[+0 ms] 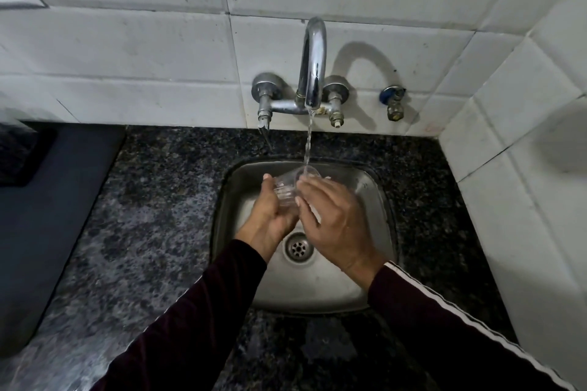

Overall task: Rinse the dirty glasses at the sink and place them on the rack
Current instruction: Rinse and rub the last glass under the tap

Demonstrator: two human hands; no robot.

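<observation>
A clear drinking glass point(290, 186) is held over the back half of the steel sink point(374, 200), under the stream of water point(308, 140) falling from the curved chrome faucet point(313, 63). The glass is tilted, its long axis running from lower left to upper right, with the open mouth turned up and away toward the tiled wall point(127, 51); the water strikes at the rim. Its base sits in the palm side of the left hand point(270, 216), and because the glass is transparent and wet its lower outline is hard to make out against the fingers. The left hand cups it from below and the left, fingers curled round the body. The right hand point(330, 219) lies over the glass from the right, fingers nearly straight and laid against its side near the mouth; how much they press cannot be told. The right hand hides part of the rim and the sink wall behind. Below the hands the drain point(298, 246) shows, partly covered by the left wrist. Dark sleeves, the right with white stripes, are cut off at the bottom edge. Speckled dark granite counter point(152, 216) surrounds the sink.
</observation>
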